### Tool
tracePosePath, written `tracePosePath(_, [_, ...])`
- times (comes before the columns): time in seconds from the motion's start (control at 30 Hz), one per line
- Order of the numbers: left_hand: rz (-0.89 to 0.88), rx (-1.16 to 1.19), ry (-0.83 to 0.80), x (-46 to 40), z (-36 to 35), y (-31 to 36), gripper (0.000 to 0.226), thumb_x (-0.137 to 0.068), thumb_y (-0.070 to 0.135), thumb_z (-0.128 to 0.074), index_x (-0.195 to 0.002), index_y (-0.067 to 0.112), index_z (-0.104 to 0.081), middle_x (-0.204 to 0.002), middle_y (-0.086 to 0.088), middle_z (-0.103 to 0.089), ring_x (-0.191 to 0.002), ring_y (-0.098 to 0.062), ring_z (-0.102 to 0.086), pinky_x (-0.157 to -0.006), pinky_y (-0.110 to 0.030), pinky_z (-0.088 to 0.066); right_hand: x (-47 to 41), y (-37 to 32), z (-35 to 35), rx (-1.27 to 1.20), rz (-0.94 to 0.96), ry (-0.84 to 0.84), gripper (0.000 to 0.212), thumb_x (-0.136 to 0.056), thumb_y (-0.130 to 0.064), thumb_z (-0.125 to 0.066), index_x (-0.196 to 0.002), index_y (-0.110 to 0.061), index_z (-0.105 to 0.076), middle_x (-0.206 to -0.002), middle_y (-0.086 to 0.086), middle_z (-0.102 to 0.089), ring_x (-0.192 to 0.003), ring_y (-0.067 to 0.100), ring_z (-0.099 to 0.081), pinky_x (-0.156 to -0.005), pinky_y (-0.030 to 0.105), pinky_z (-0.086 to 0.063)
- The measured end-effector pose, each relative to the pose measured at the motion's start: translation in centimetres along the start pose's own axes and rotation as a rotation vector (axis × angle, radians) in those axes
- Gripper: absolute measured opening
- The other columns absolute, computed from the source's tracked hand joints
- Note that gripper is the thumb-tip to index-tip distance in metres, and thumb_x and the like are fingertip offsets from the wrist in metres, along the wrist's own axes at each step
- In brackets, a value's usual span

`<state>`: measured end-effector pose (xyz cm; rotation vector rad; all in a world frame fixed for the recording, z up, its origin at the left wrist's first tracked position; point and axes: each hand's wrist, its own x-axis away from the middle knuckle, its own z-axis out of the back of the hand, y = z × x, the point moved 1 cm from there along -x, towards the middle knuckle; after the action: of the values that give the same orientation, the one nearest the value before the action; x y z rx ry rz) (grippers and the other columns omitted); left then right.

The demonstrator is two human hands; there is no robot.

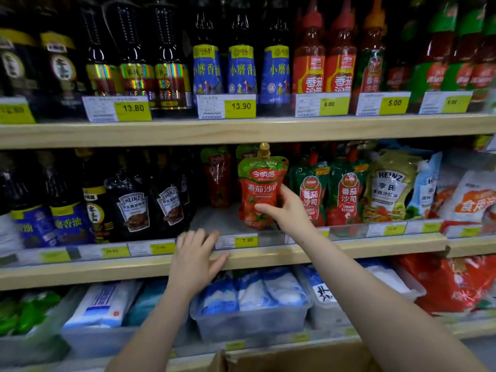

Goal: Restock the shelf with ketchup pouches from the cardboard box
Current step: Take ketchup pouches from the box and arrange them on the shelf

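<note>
Left hand [193, 260] flat, right hand [285, 208] gripping.

Ketchup pouch [258, 189] glossy plastic film; shelf edge [268, 131] matt pale wood; cardboard box [295, 359] matt.

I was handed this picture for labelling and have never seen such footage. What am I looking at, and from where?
There is no machine here. A camera worn on a person's head looks forward and down at their two bare arms in front of shop shelves. The right hand grips a red ketchup pouch, upright in a gap on the middle shelf. The left hand rests with straight fingers on that shelf's front edge, holding nothing. The cardboard box shows at the bottom edge.
</note>
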<state>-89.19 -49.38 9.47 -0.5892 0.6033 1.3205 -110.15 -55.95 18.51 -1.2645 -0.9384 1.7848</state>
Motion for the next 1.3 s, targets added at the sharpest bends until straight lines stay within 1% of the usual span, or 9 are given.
tracePosePath(0.07, [-0.005, -0.009, -0.009, 0.0, -0.1, -0.1, 0.047, -0.083, 0.052, -0.043, -0.106, 0.014, -0.059, -0.083, -0.006, -0.051, -0.077, -0.029, -0.050, -0.075, -0.038, -0.032, -0.3, 1.1, -0.6, 0.034, -0.033, -0.006, 0.041, -0.076, -0.018, -0.074, -0.112, -0.024, -0.054, -0.103, -0.008, -0.064, -0.092, 0.001, -0.060, -0.082, 0.020, -0.048])
tracePosePath(0.17, [0.006, -0.021, -0.014, 0.0, -0.2, -0.1, 0.046, -0.083, 0.052, -0.043, -0.107, 0.015, -0.057, -0.082, -0.006, -0.050, -0.077, -0.029, -0.049, -0.077, -0.039, -0.033, -0.8, 2.7, -1.1, 0.085, -0.114, -0.018, 0.044, -0.077, -0.016, -0.073, -0.117, -0.016, -0.055, -0.110, 0.002, -0.065, -0.099, 0.013, -0.061, -0.090, 0.030, -0.049])
tracePosePath(0.43, [0.039, -0.009, -0.081, 0.0, 0.8, 0.6, 0.046, -0.084, 0.051, -0.042, -0.106, 0.014, -0.058, -0.084, -0.007, -0.050, -0.079, -0.029, -0.050, -0.081, -0.041, -0.042, -0.9, 2.0, -0.8, 0.185, -0.243, -0.055, 0.053, -0.078, -0.020, -0.072, -0.125, -0.013, -0.048, -0.123, 0.007, -0.061, -0.111, 0.021, -0.058, -0.088, 0.027, -0.043])
tracePosePath(0.63, [0.031, -0.003, -0.104, -0.2, 0.6, 0.2, 0.045, -0.082, 0.052, -0.044, -0.104, 0.016, -0.058, -0.086, -0.006, -0.052, -0.081, -0.028, -0.050, -0.077, -0.039, -0.036, 1.6, 1.1, -0.6, 0.349, -0.195, 0.119, 0.071, -0.074, -0.028, -0.076, -0.131, -0.009, -0.039, -0.127, 0.010, -0.056, -0.104, 0.015, -0.053, -0.086, 0.028, -0.045])
tracePosePath(0.73, [-0.019, 0.024, -0.128, -0.6, 0.8, -0.3, 0.040, -0.082, 0.051, -0.051, -0.101, 0.016, -0.058, -0.084, -0.006, -0.053, -0.080, -0.028, -0.051, -0.072, -0.038, -0.035, 3.3, 0.8, -1.0, 0.440, -0.217, 0.177, 0.075, -0.074, -0.033, -0.076, -0.134, -0.009, -0.038, -0.129, 0.012, -0.053, -0.113, 0.021, -0.052, -0.085, 0.025, -0.040])
tracePosePath(0.93, [-0.179, 0.085, -0.216, -2.0, 1.3, -2.3, 0.040, -0.083, 0.055, -0.046, -0.101, 0.020, -0.055, -0.087, -0.005, -0.058, -0.086, -0.027, -0.055, -0.071, -0.037, -0.036, 3.2, -0.5, -3.4, 0.481, -0.333, 0.275, 0.079, -0.074, -0.035, -0.075, -0.135, -0.006, -0.035, -0.129, 0.013, -0.054, -0.115, 0.026, -0.054, -0.094, 0.036, -0.046])
tracePosePath(1.07, [-0.213, 0.099, -0.228, -2.8, 1.2, -2.5, 0.039, -0.084, 0.056, -0.043, -0.100, 0.022, -0.053, -0.088, -0.006, -0.060, -0.086, -0.028, -0.057, -0.068, -0.036, -0.039, 2.3, -0.7, -4.8, 0.557, -0.367, 0.324, 0.075, -0.070, -0.037, -0.078, -0.126, -0.006, -0.040, -0.123, 0.013, -0.054, -0.112, 0.028, -0.054, -0.094, 0.040, -0.046])
tracePosePath(1.2, [-0.225, 0.107, -0.192, -3.0, 1.2, -2.5, 0.034, -0.082, 0.051, -0.055, -0.091, 0.019, -0.058, -0.076, -0.006, -0.061, -0.074, -0.029, -0.061, -0.058, -0.033, -0.043, 2.0, -0.5, -6.3, 0.647, -0.365, 0.397, 0.084, -0.064, -0.039, -0.081, -0.126, -0.004, -0.035, -0.126, 0.015, -0.040, -0.109, 0.033, -0.052, -0.088, 0.041, -0.044])
tracePosePath(1.3, [-0.219, 0.117, -0.098, -2.8, 0.8, -2.4, 0.032, -0.079, 0.049, -0.058, -0.079, 0.018, -0.057, -0.067, -0.004, -0.057, -0.063, -0.027, -0.059, -0.051, -0.030, -0.042, 1.2, 0.1, -6.8, 0.677, -0.358, 0.448, 0.092, -0.063, -0.036, -0.082, -0.131, -0.004, -0.029, -0.126, 0.017, -0.042, -0.111, 0.036, -0.050, -0.090, 0.045, -0.045])
